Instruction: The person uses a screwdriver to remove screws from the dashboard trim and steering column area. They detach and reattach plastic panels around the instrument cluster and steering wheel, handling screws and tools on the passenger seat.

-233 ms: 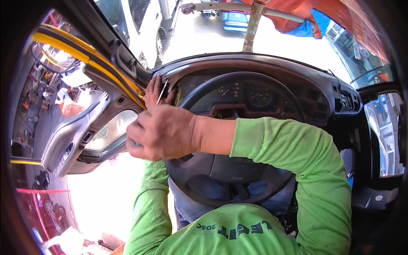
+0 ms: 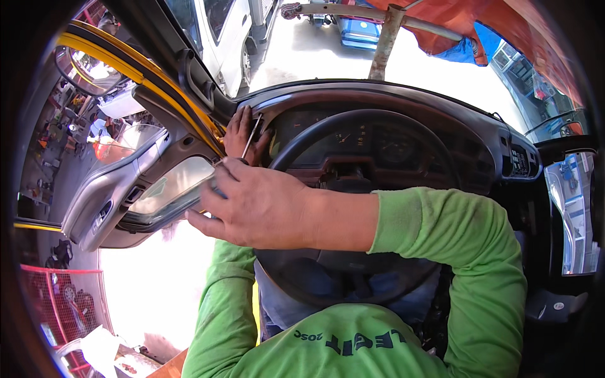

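My right hand (image 2: 258, 205) reaches across the front of the steering wheel (image 2: 359, 113). It grips a screwdriver (image 2: 253, 136), whose thin metal shaft points up at the left end of the dashboard (image 2: 302, 94). The handle is mostly hidden behind my fingers, and the lower fingers stand partly apart. Beyond it, my left hand (image 2: 237, 133) lies against the dashboard's left end, beside the instrument panel (image 2: 343, 135). Its fingers are stretched out, with the thumb apart and the shaft passing in front of them. The screwdriver's tip meets a spot I cannot make out clearly.
The driver's door (image 2: 113, 195) hangs open on the left, behind a yellow door frame (image 2: 151, 88). A side mirror (image 2: 91, 69) is beyond it. Through the windshield I see a white vehicle (image 2: 220, 38), a rusty post (image 2: 386, 44) and an orange tarp (image 2: 441, 44).
My right hand has shifted a little to the right in view, and its fingers have loosened and spread around the handle. The whole view has moved slightly. My left hand keeps its place on the dashboard.
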Tool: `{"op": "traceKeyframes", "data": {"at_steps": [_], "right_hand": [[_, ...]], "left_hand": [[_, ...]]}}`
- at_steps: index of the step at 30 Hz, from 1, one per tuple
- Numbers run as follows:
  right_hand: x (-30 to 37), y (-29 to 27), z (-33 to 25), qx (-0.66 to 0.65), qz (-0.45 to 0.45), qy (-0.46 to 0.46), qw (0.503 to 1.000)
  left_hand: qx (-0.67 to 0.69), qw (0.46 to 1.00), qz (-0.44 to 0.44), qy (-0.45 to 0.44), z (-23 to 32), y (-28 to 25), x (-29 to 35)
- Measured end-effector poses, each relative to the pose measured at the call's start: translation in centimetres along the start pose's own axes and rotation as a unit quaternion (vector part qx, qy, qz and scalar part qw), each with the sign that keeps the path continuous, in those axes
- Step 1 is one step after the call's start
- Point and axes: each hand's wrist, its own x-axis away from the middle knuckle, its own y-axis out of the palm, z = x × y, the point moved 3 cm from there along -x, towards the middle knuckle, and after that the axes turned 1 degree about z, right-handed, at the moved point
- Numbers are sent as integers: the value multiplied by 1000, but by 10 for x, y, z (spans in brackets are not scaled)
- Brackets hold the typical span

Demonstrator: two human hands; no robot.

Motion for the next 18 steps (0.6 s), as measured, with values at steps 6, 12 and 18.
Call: {"op": "traceKeyframes", "data": {"at_steps": [6,12,18], "right_hand": [[3,-13,10,31,-37,36,998],[3,-7,13,-23,-30,-11,999],[-13,-14,22,127,16,60,990]], "left_hand": [[45,999,10,3,13,1,6],[5,1000,-18,-3,5,1,-10],[-9,999,5,49,-21,27,-9]]}}
